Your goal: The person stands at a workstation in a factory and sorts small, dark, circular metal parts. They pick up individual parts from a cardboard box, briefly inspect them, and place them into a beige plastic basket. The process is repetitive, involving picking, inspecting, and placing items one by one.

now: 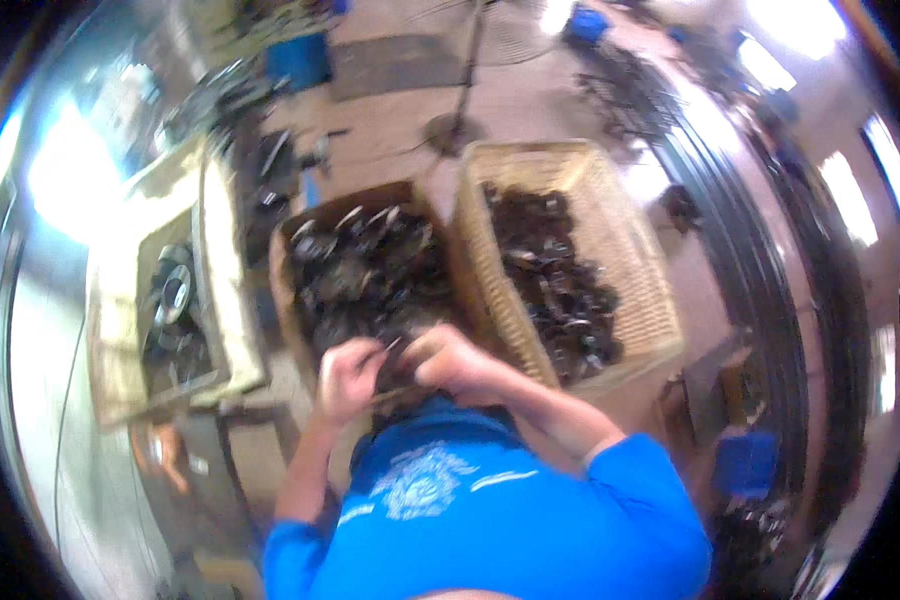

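Note:
My left hand (350, 378) and my right hand (446, 358) are close together over the near end of a brown box (288, 290). Both have their fingers curled in a pinch. A thin, light sliver shows between the fingertips, too small and blurred to name. Beneath and beyond the hands, the box is filled with dark, shiny metal parts (370, 265), some of them curved. To the right of it stands a cream plastic basket (645, 270) holding similar small dark parts (560, 285).
On the left is a pale crate (232, 290) with dark ring-shaped parts (176, 290) inside. A stand's round base (454, 132) rests on the floor ahead. Long dark bars (740, 250) run along the right, near a blue container (746, 464). Another blue bin (300, 62) is far left.

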{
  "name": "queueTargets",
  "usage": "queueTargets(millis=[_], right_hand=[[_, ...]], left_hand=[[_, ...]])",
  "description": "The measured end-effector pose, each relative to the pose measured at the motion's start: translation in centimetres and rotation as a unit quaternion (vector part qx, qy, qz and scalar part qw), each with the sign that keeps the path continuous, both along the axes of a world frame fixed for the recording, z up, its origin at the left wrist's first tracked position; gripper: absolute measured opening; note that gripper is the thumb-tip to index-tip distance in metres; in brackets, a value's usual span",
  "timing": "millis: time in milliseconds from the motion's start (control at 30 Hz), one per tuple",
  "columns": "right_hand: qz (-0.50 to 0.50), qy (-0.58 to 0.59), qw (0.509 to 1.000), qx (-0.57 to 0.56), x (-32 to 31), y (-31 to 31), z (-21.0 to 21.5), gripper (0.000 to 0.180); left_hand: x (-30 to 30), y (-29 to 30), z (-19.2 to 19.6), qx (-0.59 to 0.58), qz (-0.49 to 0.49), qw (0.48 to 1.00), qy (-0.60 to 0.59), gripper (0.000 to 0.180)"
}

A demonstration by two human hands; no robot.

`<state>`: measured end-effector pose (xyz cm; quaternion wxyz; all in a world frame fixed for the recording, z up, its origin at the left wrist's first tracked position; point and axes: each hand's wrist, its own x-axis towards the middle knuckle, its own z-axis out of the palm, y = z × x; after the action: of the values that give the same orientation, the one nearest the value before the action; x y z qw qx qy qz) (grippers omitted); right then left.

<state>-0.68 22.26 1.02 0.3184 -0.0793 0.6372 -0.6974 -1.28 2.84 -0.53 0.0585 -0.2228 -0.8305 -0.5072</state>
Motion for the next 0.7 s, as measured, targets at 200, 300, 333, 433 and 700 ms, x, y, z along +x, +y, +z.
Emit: queueTargets(millis=[200, 300, 333, 433, 700], right_hand=[[-0.039, 0.086, 0.991, 0.093, -0.1, -1.1, -0.8, 0.039], [-0.04, 0.157, 0.98, 0.113, -0.1, -1.9, -1.0, 0.039], [-0.036, 0.133, 0.987, 0.083, -0.1, -2.0, -1.5, 0.04], [-0.029, 0.104, 0.994, 0.036, 0.0, -2.0, -3.4, 0.044], [-0.01, 0.269, 0.956, 0.113, 0.4, -2.3, -3.6, 0.045]], left_hand=[[2.7, -1.6, 3.5, 0.061, 0.147, 0.979, -0.126, 0.008], [3.5, -0.9, 2.6, 0.008, 0.141, 0.985, -0.094, 0.01], [3.5, -0.5, 2.4, -0.011, 0.141, 0.988, -0.067, 0.01], [3.1, -0.2, 2.0, -0.013, 0.144, 0.985, -0.096, 0.011], [2.9, -0.1, 0.5, -0.035, 0.139, 0.984, -0.106, 0.011]])
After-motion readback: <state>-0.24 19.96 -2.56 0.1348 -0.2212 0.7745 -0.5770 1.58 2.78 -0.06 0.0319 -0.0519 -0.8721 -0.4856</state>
